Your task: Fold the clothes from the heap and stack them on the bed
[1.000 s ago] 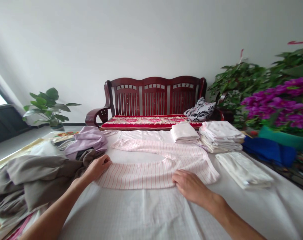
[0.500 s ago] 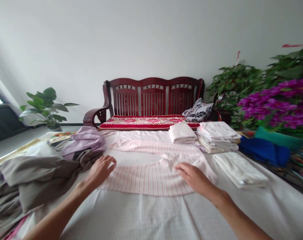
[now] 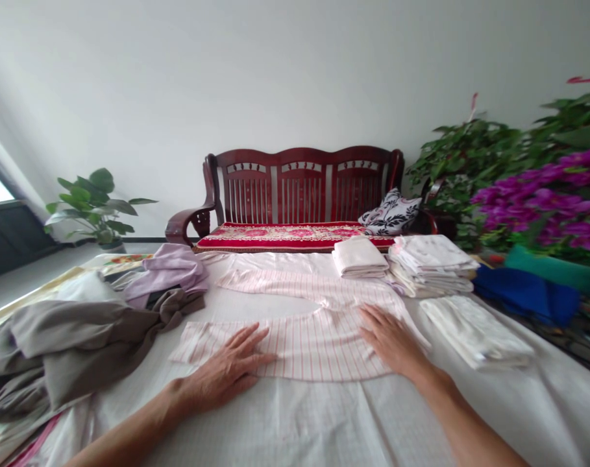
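A pink-and-white striped garment (image 3: 304, 337) lies spread on the white table cover (image 3: 299, 421) in front of me. My left hand (image 3: 226, 373) rests flat on its near left part, fingers stretched out and apart. My right hand (image 3: 392, 340) lies flat on its right part, fingers extended. Neither hand grips anything. A second striped leg of the garment (image 3: 295, 284) runs across farther back.
A heap of grey and lilac clothes (image 3: 80, 331) lies at the left. Folded white stacks (image 3: 431, 263) and a folded pale piece (image 3: 474, 331) sit at the right. Behind stand a red wooden bench (image 3: 299, 201), flowering plants (image 3: 542, 194) and a potted plant (image 3: 93, 207).
My left hand moved right from the garment's left end onto its near part and flattened. My right hand slid farther right and back, fingers now stretched out.
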Tool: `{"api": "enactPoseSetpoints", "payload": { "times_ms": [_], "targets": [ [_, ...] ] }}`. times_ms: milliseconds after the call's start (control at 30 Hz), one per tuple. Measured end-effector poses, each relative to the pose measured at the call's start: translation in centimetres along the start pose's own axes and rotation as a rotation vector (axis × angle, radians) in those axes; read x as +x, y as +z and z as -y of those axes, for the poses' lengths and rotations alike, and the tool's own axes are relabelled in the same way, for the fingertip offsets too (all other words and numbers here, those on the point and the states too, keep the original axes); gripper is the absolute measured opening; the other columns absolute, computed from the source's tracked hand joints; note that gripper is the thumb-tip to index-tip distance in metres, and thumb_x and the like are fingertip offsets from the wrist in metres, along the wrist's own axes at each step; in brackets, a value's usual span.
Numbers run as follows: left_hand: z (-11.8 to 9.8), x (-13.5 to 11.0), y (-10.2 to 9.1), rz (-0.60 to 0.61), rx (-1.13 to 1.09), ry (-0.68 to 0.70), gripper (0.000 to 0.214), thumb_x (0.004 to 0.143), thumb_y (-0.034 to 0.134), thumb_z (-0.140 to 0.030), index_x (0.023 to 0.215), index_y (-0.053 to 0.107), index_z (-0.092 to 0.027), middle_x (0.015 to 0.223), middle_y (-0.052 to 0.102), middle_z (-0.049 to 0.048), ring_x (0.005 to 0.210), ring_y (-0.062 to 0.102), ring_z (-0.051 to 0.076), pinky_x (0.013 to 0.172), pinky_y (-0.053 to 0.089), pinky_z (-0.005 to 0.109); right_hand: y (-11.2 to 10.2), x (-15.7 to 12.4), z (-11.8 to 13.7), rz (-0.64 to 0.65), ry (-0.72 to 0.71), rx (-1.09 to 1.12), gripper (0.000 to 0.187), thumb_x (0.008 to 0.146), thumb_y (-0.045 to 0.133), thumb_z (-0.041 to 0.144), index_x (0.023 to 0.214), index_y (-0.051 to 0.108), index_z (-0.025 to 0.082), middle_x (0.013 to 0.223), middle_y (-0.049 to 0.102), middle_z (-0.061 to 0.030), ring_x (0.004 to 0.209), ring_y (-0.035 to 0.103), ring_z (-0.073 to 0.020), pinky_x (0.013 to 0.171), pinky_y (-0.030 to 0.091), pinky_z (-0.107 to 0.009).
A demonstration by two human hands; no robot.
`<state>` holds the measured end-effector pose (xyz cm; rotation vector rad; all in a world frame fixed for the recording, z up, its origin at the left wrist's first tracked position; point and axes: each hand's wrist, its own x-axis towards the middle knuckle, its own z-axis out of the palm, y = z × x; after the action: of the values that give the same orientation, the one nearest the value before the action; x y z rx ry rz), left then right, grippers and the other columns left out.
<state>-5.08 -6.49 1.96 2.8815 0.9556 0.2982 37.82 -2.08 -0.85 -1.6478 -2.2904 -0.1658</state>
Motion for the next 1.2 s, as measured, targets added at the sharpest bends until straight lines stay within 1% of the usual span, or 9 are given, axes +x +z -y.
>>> {"api": "enactPoseSetpoints", "payload": {
  "times_ms": [167, 333, 567, 733, 800, 900, 1033, 1100, 1200],
  "targets": [
    [-0.4, -0.7, -0.6, -0.093, 0.001, -0.111, 0.027, 0.091, 0.057, -0.022, 0.116, 0.066, -0.031, 0.136, 0.056, 0.0076, 0.127, 0.049, 0.029, 0.099, 0.047, 0.046, -3.7, -0.3, -1.2, -0.104, 0.37, -0.128, 0.04, 0.096, 0.035, 0.029, 0.121, 0.064, 0.016, 0.122, 0.067, -0.0166, 0.114, 0.062, -0.0311, 0.096, 0.048, -0.044],
    [0.4, -2.2, -1.4, -0.087, -0.018, -0.138, 0.017, 0.099, 0.048, -0.028, 0.099, 0.064, -0.025, 0.098, 0.064, 0.0052, 0.091, 0.058, 0.019, 0.08, 0.046, 0.034, -5.9, -1.3, -1.1, 0.072, 0.722, -0.202, 0.048, 0.098, 0.028, 0.046, 0.116, 0.062, 0.016, 0.112, 0.068, -0.0211, 0.099, 0.068, -0.0354, 0.076, 0.051, -0.045],
    [1.1, -2.2, -0.7, -0.131, 0.047, -0.205, 0.032, 0.104, 0.039, -0.032, 0.081, 0.058, -0.02, 0.08, 0.061, 0.0025, 0.073, 0.052, 0.017, 0.07, 0.039, 0.03, -4.5, -1.3, -2.9, 0.143, 0.716, -0.02, 0.055, 0.093, 0.037, 0.053, 0.132, 0.056, 0.019, 0.109, 0.073, -0.0204, 0.096, 0.071, -0.0375, 0.078, 0.05, -0.047],
    [1.2, -2.7, -1.0, -0.077, 0.004, -0.195, 0.018, 0.101, 0.046, -0.032, 0.095, 0.06, -0.023, 0.095, 0.063, 0.0034, 0.087, 0.057, 0.018, 0.079, 0.042, 0.032, -5.1, -2.0, -5.6, 0.161, 0.774, 0.018, 0.054, 0.086, 0.048, 0.055, 0.128, 0.062, 0.023, 0.117, 0.072, -0.0153, 0.103, 0.069, -0.0357, 0.079, 0.05, -0.043],
    [1.5, -3.2, -1.1, -0.102, 0.017, -0.193, 0.015, 0.1, 0.049, -0.031, 0.098, 0.062, -0.024, 0.099, 0.063, 0.0037, 0.09, 0.057, 0.019, 0.085, 0.043, 0.033, -5.4, -2.2, -5.8, 0.191, 0.768, 0.006, 0.051, 0.086, 0.049, 0.057, 0.121, 0.066, 0.024, 0.115, 0.073, -0.0149, 0.1, 0.069, -0.0362, 0.076, 0.05, -0.043],
    [1.8, -3.6, -0.8, -0.169, 0.083, -0.185, 0.017, 0.1, 0.049, -0.031, 0.093, 0.063, -0.024, 0.095, 0.062, 0.0037, 0.086, 0.057, 0.018, 0.089, 0.042, 0.035, -5.3, -2.1, -5.0, 0.059, 0.687, -0.086, 0.047, 0.091, 0.045, 0.052, 0.122, 0.065, 0.023, 0.112, 0.073, -0.0152, 0.1, 0.068, -0.0351, 0.077, 0.05, -0.044],
    [1.9, -3.7, -0.7, -0.184, 0.081, -0.22, 0.026, 0.101, 0.046, -0.03, 0.08, 0.058, -0.021, 0.081, 0.06, 0.0022, 0.074, 0.054, 0.017, 0.074, 0.041, 0.03, -4.0, -1.5, -3.0, -0.143, 0.315, -0.096, 0.044, 0.094, 0.041, 0.038, 0.128, 0.06, 0.019, 0.123, 0.068, -0.015, 0.116, 0.061, -0.0309, 0.097, 0.047, -0.044],
    [1.8, -3.8, -1.1, -0.145, 0.023, -0.238, 0.027, 0.101, 0.044, -0.03, 0.079, 0.057, -0.021, 0.079, 0.06, 0.0014, 0.073, 0.054, 0.016, 0.07, 0.04, 0.028, -3.1, -1.3, -2.3, -0.124, 0.142, -0.015, 0.043, 0.094, 0.041, 0.036, 0.13, 0.06, 0.021, 0.132, 0.064, -0.0123, 0.123, 0.057, -0.0274, 0.105, 0.044, -0.042],
    [1.9, -4.3, -2.2, 0.0, -0.107, -0.303, 0.025, 0.1, 0.044, -0.029, 0.079, 0.057, -0.021, 0.075, 0.061, -0.0007, 0.069, 0.054, 0.014, 0.066, 0.037, 0.026, -1.9, -1.2, -1.9, -0.041, 0.065, 0.032, 0.041, 0.094, 0.042, 0.034, 0.129, 0.061, 0.024, 0.137, 0.062, -0.0088, 0.126, 0.056, -0.0255, 0.107, 0.042, -0.042]
  ]
}}
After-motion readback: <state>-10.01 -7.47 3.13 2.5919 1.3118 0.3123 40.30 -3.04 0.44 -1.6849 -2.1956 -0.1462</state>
